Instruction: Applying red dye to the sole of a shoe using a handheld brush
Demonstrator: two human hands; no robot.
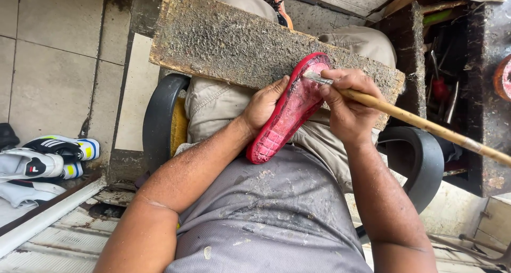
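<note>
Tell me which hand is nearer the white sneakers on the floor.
Left. The left hand steadies the red sole on its sneaker-facing side; the right hand works the brush on the far side. The white sneakers lie apart from both.

Across your lap lies a rough, glue-crusted wooden board (229, 39), tilted from far left to near right. The red shoe sole (287, 113) leans on its near edge. On the tiled floor (48, 49) at left lie sneakers (48, 156).
</note>
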